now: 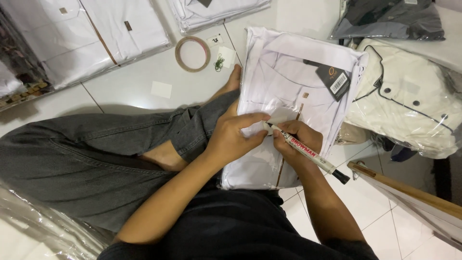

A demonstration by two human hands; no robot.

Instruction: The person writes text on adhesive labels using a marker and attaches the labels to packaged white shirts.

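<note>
A folded white shirt in a clear bag (288, 82) lies across my crossed legs, with a dark hang tag (335, 80) near its collar. My left hand (235, 137) presses down on a small white label on the bag. My right hand (294, 142) grips a white marker pen (308, 153) with a black cap end, its tip touching the label next to my left fingers.
A roll of clear tape (192, 54) and a small paper slip (161, 89) lie on the white tiled floor. Bagged white shirts (86, 33) lie at far left, a cream bagged garment (409, 103) at right, a grey one (390, 19) behind it. A wooden-edged board (414, 195) lies at lower right.
</note>
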